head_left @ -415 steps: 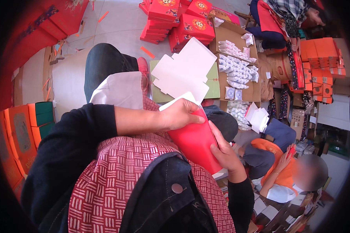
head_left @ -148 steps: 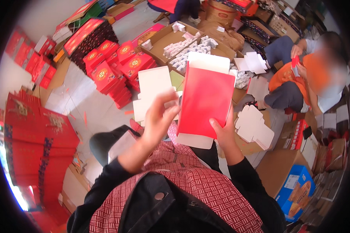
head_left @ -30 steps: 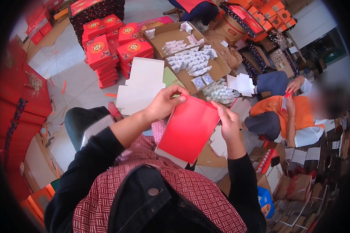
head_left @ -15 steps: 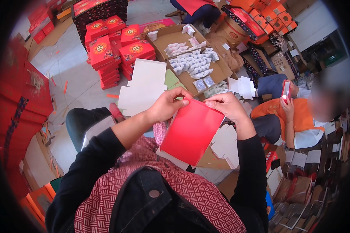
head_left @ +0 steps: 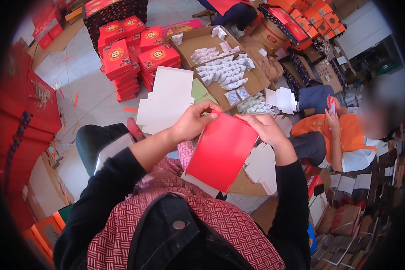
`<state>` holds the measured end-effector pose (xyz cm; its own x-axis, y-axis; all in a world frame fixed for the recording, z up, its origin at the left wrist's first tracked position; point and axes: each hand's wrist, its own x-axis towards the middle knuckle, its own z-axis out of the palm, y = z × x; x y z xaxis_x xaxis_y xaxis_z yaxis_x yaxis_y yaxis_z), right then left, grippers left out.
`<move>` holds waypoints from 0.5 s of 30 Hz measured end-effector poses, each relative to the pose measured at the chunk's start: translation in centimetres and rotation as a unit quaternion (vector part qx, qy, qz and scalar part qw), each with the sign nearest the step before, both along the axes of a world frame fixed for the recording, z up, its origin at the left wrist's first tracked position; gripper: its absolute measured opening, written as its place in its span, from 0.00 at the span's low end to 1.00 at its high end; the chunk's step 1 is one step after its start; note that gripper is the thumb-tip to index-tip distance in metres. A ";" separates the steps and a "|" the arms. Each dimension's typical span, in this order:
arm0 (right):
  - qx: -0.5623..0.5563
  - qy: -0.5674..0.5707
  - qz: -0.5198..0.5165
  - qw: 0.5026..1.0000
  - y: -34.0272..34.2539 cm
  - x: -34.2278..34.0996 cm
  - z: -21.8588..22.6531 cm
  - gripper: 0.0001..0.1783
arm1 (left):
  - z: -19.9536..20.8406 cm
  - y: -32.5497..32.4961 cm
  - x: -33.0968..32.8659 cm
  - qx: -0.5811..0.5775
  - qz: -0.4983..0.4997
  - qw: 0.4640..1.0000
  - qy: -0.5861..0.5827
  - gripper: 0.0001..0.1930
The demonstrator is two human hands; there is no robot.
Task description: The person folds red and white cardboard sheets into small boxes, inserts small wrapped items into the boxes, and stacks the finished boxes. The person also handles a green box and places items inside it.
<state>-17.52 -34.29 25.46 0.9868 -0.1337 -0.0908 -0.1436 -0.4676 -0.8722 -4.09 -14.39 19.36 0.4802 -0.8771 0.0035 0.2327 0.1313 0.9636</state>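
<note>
A plain red box panel [head_left: 221,153], flat and rectangular, is held up over my lap by its far edge. My left hand [head_left: 197,120] pinches the far left corner between thumb and fingers. At the far right corner, my right hand [head_left: 266,129] grips the same edge, thumb lying along it and the other fingers partly hidden behind. Beyond my left hand lies a white unfolded box blank [head_left: 166,101]. Another white cut-out blank [head_left: 261,168] shows to the right of the red panel, close to my right forearm.
Red printed gift boxes [head_left: 118,56] are stacked at the far left. Wrapped white packets [head_left: 220,74] fill a shallow cardboard tray [head_left: 189,42] ahead. A person in an orange apron [head_left: 321,135] sits at the right, holding a small red item. Big red cartons [head_left: 36,108] stand at the left.
My right thumb has shifted, and now lies flatter along the panel's far edge. The left hand keeps its place. At the right, the other person's red item has turned.
</note>
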 end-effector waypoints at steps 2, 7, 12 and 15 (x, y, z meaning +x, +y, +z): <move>0.026 -0.108 -0.042 0.993 0.6 -1.1 -0.3 0.13 | -0.4 0.2 0.2 -0.013 -0.001 1.000 0.022 0.07; -0.074 -0.162 -0.070 0.981 3.6 -2.8 -1.2 0.12 | -0.9 0.2 1.1 -0.003 -0.031 0.995 -0.092 0.09; 0.029 -0.208 -0.077 0.975 6.4 -1.3 0.9 0.21 | 6.1 -0.7 4.3 0.089 -0.198 0.902 -0.373 0.19; 0.102 -0.289 -0.180 0.935 6.7 -1.6 -1.2 0.26 | 6.2 0.2 4.9 0.125 -0.216 0.891 -0.379 0.22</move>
<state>-19.13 -27.55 24.30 0.7736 -0.5044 0.3837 0.2629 -0.2955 -0.9185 0.76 -14.16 25.51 0.0396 -0.9985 -0.0375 -0.5203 -0.0526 0.8524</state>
